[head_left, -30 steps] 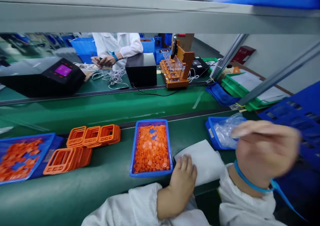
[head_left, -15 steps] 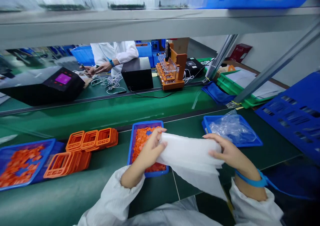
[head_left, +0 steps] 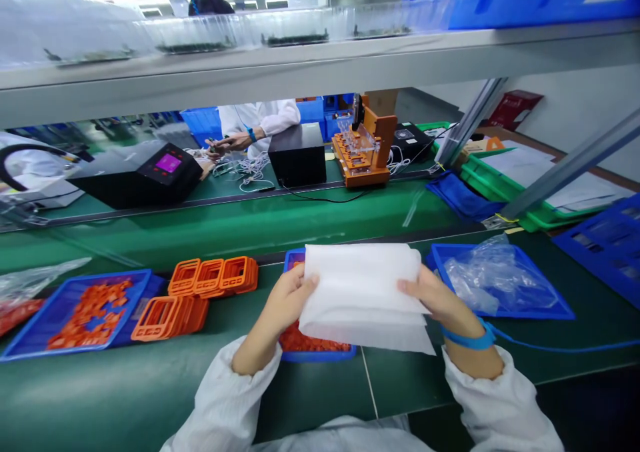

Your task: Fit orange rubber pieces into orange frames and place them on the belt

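A folded white sheet of thin, soft-looking packing material [head_left: 363, 279] is stretched between my two hands, its lower layers hanging loose. My left hand [head_left: 291, 297] grips its left edge, thumb in front and fingers behind. On the right edge, my right hand [head_left: 430, 292] pinches it the same way; a blue wrist strap [head_left: 470, 337] circles that wrist. Below the sheet, partly hidden by it, sits a blue tray [head_left: 320, 357] of small orange pieces [head_left: 313, 342]. To the right of my right hand lies another blue tray [head_left: 540, 311] with clear plastic bags [head_left: 495, 275].
Orange frames [head_left: 173, 317] stand in stacks at left, beside a blue tray [head_left: 30, 345] of orange parts. Beyond the green belt [head_left: 250, 220] are black boxes [head_left: 297, 155], an orange fixture [head_left: 367, 152] and a co-worker's hands [head_left: 233, 142]. A shelf [head_left: 300, 72] crosses overhead.
The white sheet has been raised and turned, now showing a flat folded face toward me instead of a rolled shape. Both hands remain on its sides. The view has shifted left and up.
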{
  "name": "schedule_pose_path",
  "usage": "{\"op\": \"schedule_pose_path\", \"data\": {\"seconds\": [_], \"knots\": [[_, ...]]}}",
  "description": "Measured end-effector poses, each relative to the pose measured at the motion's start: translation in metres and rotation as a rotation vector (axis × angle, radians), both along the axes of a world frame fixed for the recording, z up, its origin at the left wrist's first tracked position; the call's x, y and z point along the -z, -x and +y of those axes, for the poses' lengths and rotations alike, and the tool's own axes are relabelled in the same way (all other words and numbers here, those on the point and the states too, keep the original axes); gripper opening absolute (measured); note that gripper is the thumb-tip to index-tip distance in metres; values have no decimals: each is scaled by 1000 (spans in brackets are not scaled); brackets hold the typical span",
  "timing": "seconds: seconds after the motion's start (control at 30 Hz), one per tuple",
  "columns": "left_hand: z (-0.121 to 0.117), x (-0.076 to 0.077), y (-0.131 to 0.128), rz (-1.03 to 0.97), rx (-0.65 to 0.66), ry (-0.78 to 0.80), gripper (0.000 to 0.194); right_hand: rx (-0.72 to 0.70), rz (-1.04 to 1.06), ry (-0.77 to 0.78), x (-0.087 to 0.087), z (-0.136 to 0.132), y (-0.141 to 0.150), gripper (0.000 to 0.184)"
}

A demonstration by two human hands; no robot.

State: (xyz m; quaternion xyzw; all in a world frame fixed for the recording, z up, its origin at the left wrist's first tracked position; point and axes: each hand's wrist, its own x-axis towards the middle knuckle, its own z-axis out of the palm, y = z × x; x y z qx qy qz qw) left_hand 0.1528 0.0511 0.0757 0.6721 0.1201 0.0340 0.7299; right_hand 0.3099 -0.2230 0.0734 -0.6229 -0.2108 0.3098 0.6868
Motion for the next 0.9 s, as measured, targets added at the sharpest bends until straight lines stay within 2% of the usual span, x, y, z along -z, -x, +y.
{"op": "schedule_pose_path", "data": {"seconds": [0.07,0.1,0.23,0.33,0.4,0.53,0.63,0.67,0.73,0.8,0.83,0.87,0.9], "knots": [[7,2,3,-10,-49,-91,68,-106,37,32,4,7,3,81],[10,3,5,-17,-50,-106,71,-107,29,52,6,11,5,79],[19,4,13,-30,71,-84,75,-27,-112,117,10,19,6,72],[25,6,20,24,143,-99,66,-129,-254,175,9,14,-2,62],[28,12,25,51,152,3,61,-195,-348,156,7,8,-7,53],[35,20,28,30,95,277,41,-316,-475,-6,-4,-7,-11,35],[33,13,28,-49,224,405,44,-427,-451,-65,-18,-21,-8,41],[28,9,28,-80,273,381,49,-445,-449,-71,-22,-28,-7,47],[8,-1,31,-123,305,166,52,-436,-483,-15,-26,-45,-6,59],[-23,-6,39,-114,317,-239,29,-406,-559,182,-23,-65,-8,61],[-41,-6,43,-94,360,-379,17,-387,-593,324,-19,-75,-10,59],[-60,-3,48,-89,402,-466,14,-357,-632,450,-16,-83,-11,58],[-78,3,51,-79,447,-503,20,-292,-678,535,-13,-89,-13,54]]}}
